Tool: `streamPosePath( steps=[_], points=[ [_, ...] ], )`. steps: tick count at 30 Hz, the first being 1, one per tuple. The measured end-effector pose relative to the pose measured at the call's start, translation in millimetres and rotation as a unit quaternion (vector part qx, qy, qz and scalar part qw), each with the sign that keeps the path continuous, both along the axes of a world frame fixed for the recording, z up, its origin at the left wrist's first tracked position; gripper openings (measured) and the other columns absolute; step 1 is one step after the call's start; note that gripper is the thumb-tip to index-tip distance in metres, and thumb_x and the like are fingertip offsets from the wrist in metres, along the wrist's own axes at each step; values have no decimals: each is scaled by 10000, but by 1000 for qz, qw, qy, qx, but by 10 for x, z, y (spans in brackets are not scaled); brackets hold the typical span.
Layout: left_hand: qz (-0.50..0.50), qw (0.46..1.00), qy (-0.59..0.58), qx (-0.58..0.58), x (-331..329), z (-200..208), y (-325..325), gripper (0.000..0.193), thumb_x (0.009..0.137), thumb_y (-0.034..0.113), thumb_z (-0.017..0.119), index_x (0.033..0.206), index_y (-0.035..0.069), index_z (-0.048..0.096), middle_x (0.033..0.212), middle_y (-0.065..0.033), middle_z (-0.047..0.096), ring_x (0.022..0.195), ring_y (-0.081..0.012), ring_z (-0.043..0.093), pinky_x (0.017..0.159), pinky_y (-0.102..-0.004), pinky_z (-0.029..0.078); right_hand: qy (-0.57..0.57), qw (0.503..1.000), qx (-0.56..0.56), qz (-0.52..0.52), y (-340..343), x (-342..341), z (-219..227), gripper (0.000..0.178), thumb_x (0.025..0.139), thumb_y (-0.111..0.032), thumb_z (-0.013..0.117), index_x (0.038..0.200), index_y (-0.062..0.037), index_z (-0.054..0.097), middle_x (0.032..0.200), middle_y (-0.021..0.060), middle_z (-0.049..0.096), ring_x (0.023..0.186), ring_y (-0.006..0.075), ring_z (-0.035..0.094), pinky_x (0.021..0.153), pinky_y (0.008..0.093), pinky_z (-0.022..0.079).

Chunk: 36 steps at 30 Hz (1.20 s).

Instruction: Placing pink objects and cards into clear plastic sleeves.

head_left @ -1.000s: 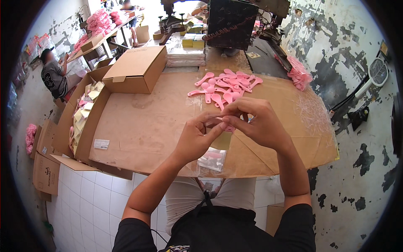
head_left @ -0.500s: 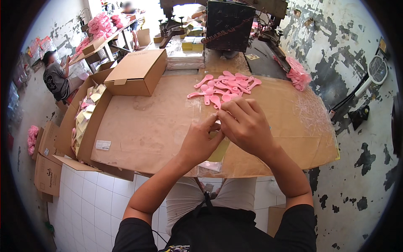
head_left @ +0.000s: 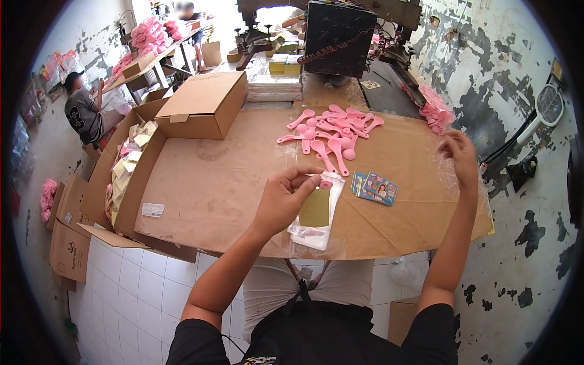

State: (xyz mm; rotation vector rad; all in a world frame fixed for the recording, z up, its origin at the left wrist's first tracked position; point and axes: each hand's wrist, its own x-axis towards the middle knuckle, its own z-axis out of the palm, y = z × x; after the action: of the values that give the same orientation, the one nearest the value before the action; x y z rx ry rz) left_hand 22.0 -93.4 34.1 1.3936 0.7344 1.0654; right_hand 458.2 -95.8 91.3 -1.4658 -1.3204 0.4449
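Observation:
My left hand (head_left: pixel 286 199) pinches the top of a clear plastic bag (head_left: pixel 314 210) between thumb and fingers. An olive-green card and a small pink part show through the bag, which lies over a stack of clear and white plastic bags (head_left: pixel 311 239) near the table's front edge. My right hand (head_left: pixel 460 159) is raised over the table's right side, its fingers loosely bent and apart, with nothing visible in them. It is nearest to a scatter of thin clear plastic strips (head_left: pixel 447 176). Beyond my left hand lies a heap of pink plastic spoons (head_left: pixel 334 129). Small colourful printed cards (head_left: pixel 377 187) lie right of the bags.
An open carton of filled packets (head_left: pixel 125 167) stands along the left edge, beside a lidded cardboard box (head_left: pixel 201 103). A dark machine (head_left: pixel 337 39) stands at the back. Pink bundles (head_left: pixel 435 108) lie at the far right. A seated person (head_left: pixel 85 112) is at the far left.
My right hand has left my left hand and swung out to the right. The printed cards and the bag stack have come into view. The left hand keeps its pinch.

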Motion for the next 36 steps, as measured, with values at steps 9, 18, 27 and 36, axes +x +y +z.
streamPosePath(
  steps=[9,18,27,36],
  points=[
    [21,999,-17,-18,140,-126,120,254,996,101,638,1177,-76,633,1042,-149,739,956,-144,712,843,-264,578,-455,837,-47,-301,-386,193,-393,443,843,43,579,1267,-64,650,1330,185,593,1206,285,597,1009,393,463],
    [-4,997,-65,-33,269,-90,96,243,925,8,679,1148,-78,635,1018,-146,736,938,-175,722,857,-279,578,-104,966,6,236,-429,-1800,-382,300,921,-121,708,1206,-37,662,967,78,698,868,149,653,785,298,519],
    [27,998,-49,14,212,105,18,282,952,72,690,1182,-74,623,1032,-154,740,936,-167,718,848,-270,576,120,936,-19,331,-303,-2228,-498,440,873,-132,791,1243,-34,573,944,43,623,883,106,626,701,244,502],
    [27,999,-38,23,203,39,10,282,1000,93,635,1221,-76,586,1054,-170,734,977,-211,724,848,-294,596,33,958,33,284,-238,-2263,-434,311,885,-119,783,1150,-36,644,894,23,618,782,87,610,680,219,487]
  ],
)
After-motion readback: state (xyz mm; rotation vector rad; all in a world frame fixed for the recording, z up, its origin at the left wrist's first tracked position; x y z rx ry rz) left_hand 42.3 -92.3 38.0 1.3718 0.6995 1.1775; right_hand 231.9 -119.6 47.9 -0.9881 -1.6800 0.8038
